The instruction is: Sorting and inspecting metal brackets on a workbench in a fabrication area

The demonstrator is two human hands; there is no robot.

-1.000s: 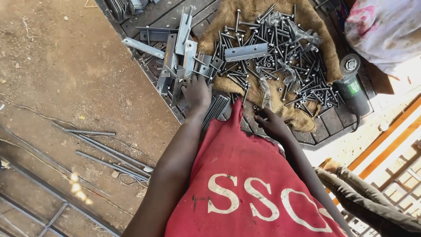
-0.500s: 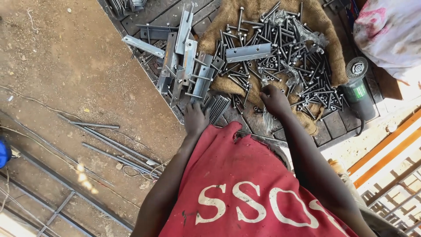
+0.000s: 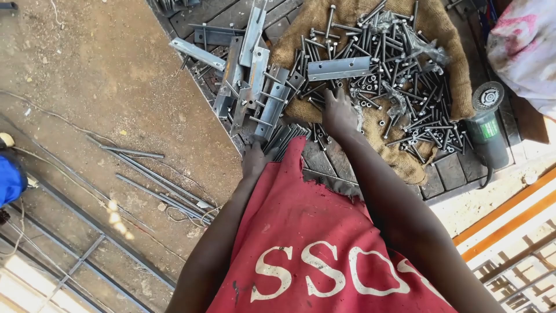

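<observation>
Item: heap of long grey steel bolts and loose nuts (image 3: 382, 75), spread over a brown burlap sack (image 3: 446, 35); the near edge of the heap lies directly under my right fingertips

Right hand (image 3: 339, 113): palm down, fingers spread flat among the bolts; whether anything is pinched beneath them I cannot tell

Left hand (image 3: 255, 159): laid at the near end of a bundle of thin dark steel rods (image 3: 286, 139), fingers curled downward; whether they grip a rod or only rest on it I cannot tell

Flat grey steel bar (image 3: 339, 68): lies across the bolts just beyond my right fingertips, not touching them

Stack of grey galvanised steel brackets with bolts through them (image 3: 255, 87): just beyond my left fingers, piled crosswise

Dark slatted metal panel (image 3: 446, 174): carries the sack, brackets and rods, under both hands

Green angle grinder with grey disc (image 3: 486, 124): well to the right of my right fingers, at the sack's edge

Red cloth garment with white lettering (image 3: 313, 232): below both wrists, between my forearms

Thin steel rods on bare dirt ground (image 3: 145, 174): well to the left of my left fingers

Orange-painted metal rails (image 3: 509, 226): far right, nearer me than my right hand
</observation>
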